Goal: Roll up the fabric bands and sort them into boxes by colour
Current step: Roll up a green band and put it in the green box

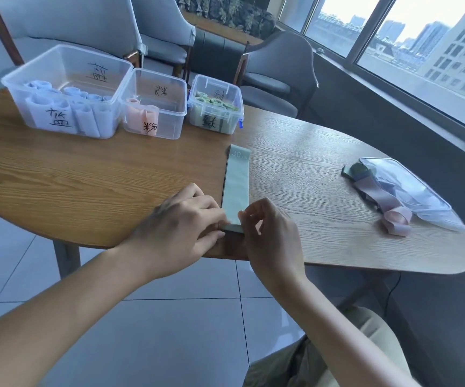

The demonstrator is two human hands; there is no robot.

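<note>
Soft, light green band (236,188) lying flat near the table's (86,174) front edge. Left hand (181,222) and right hand (270,233) pinching its folded near end; best gripped at both side edges to keep the roll tight

Three clear plastic boxes (66,90), one flat green band (236,188), two hands (181,219) and three chairs (278,71).

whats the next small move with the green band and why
Probably roll the folded near end forward, away from the body. The green band lies flat and almost fully unrolled on the table, and the left hand and right hand pinch its near end, where only a first fold shows.
</note>
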